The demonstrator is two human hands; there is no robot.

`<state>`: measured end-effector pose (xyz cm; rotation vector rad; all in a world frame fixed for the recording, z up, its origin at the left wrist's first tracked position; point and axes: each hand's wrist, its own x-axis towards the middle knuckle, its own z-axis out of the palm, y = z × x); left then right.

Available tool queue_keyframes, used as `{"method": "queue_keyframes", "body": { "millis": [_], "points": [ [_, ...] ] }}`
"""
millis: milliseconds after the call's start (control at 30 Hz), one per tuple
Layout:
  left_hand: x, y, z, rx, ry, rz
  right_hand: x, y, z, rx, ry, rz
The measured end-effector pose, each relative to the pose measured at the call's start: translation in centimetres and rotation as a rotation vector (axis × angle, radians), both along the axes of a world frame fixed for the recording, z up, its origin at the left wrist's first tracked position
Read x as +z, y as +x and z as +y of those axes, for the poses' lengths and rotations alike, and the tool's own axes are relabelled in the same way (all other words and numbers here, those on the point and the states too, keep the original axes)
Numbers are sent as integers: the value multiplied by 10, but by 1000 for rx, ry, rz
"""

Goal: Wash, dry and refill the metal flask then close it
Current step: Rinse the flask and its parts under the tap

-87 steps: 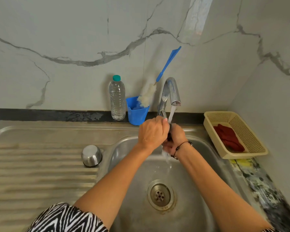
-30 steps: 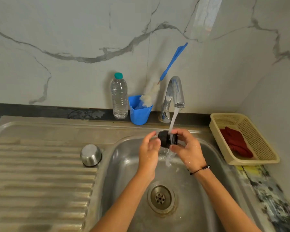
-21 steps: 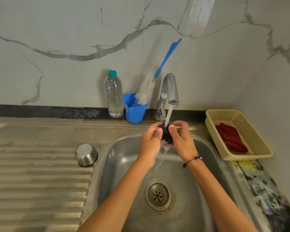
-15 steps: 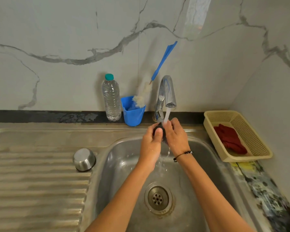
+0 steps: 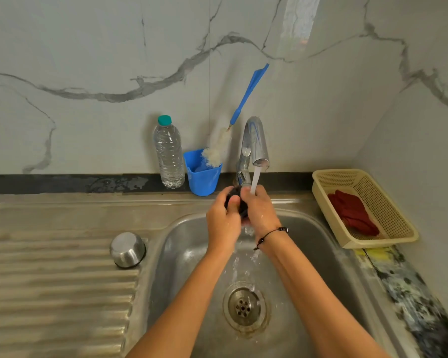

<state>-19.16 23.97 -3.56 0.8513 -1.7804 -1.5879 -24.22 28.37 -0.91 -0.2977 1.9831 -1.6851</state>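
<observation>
Both hands (image 5: pixel 223 220) closed tighter round black cap (image 5: pixel 234 200)

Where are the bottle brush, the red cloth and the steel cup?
bottle brush (image 5: pixel 248 93), head view, on the blue handle.
red cloth (image 5: pixel 352 211), head view, middle of the folds.
steel cup (image 5: pixel 127 248), head view, on its upturned base.

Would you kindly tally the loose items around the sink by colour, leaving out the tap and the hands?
Blue: 2, plastic cup, long-handled bottle brush
Clear: 1, plastic water bottle with teal cap
Silver: 1, upturned steel cup
Black: 1, small cap held under the water
Beige: 1, mesh basket
Red: 1, cloth
Total: 7
</observation>
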Motion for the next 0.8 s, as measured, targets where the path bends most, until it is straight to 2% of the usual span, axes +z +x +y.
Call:
{"method": "queue_keyframes", "body": {
  "millis": [133, 200, 300, 367, 500, 600, 667, 800],
  "points": [
    [-2, 9, 3, -59, -63, 10, 1, -8, 3, -38, 16, 8],
    [-2, 12, 7, -104, -162, -1, 1, -11, 2, -115, 2, -58],
    [0, 16, 7, -126, -206, -12, 2, -15, 4, -101, 17, -95],
    [7, 17, 0, -219, -265, -91, 1, -17, 8, -109, -43, -97],
    [29, 14, -14, -355, -352, -246, -3, -15, 17, -37, -166, 101],
    [32, 12, -19, -333, -306, -249, -6, -10, 17, -15, -218, 76],
    [31, 13, -17, -310, -320, -248, -7, -9, 14, 2, -188, -32],
    [24, 18, -13, -310, -422, -258, -4, -12, 7, 116, 4, -60]
  ]
}}
